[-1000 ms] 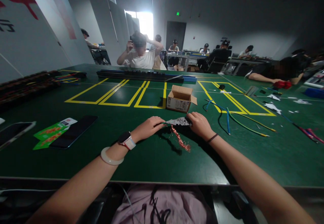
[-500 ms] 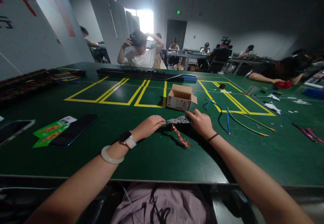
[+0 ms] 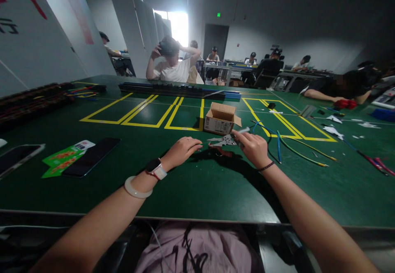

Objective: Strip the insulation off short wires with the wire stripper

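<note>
My right hand point(image 3: 253, 149) is closed around the handles of a wire stripper point(image 3: 226, 140), whose jaws point left and are spread apart. My left hand point(image 3: 182, 151) pinches a thin wire point(image 3: 204, 143), and a short end of it pokes out towards the jaws with a small gap between. Just below the stripper a reddish copper piece point(image 3: 222, 153) shows in the shade; its outline is hard to make out. Behind the tool stands an open cardboard box point(image 3: 219, 121).
On the left lie a dark phone point(image 3: 92, 158), a green packet point(image 3: 63, 160) and another phone point(image 3: 20, 158). Blue and green cables point(image 3: 304, 156) are to the right. Dark strips point(image 3: 173, 89) lie across the back of the table point(image 3: 185, 190). A co-worker point(image 3: 173, 65) sits opposite.
My right hand and the stripper have moved right, away from my left hand, and the jaws have opened. The long copper strand bundle below the tool no longer stretches towards me.
</note>
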Demonstrator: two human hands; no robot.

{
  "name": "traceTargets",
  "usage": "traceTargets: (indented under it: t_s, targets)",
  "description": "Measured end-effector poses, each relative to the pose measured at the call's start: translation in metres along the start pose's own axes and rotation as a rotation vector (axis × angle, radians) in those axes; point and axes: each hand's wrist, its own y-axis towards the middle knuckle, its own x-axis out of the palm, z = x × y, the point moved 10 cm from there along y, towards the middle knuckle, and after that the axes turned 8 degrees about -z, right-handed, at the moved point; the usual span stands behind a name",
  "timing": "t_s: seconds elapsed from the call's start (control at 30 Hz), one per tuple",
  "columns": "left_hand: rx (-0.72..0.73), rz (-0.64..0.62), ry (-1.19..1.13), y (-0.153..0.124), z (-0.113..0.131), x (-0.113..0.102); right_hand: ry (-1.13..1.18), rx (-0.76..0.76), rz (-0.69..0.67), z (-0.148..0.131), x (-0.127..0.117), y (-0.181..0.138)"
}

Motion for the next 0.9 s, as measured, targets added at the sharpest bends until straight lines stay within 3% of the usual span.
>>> traceTargets:
  t_s: [0.2, 0.47, 0.9]
  targets:
    - [0.013, -0.015, 0.035, 0.000, 0.003, 0.003, -0.023, -0.006, 0.019, -0.003, -0.002, 0.000]
    - [0.019, -0.053, 0.070, 0.001, 0.006, 0.006, -0.062, 0.090, -0.074, -0.004, 0.010, 0.004]
    - [0.036, -0.071, 0.103, 0.001, 0.006, 0.007, -0.027, 0.053, 0.076, -0.006, -0.001, 0.002]
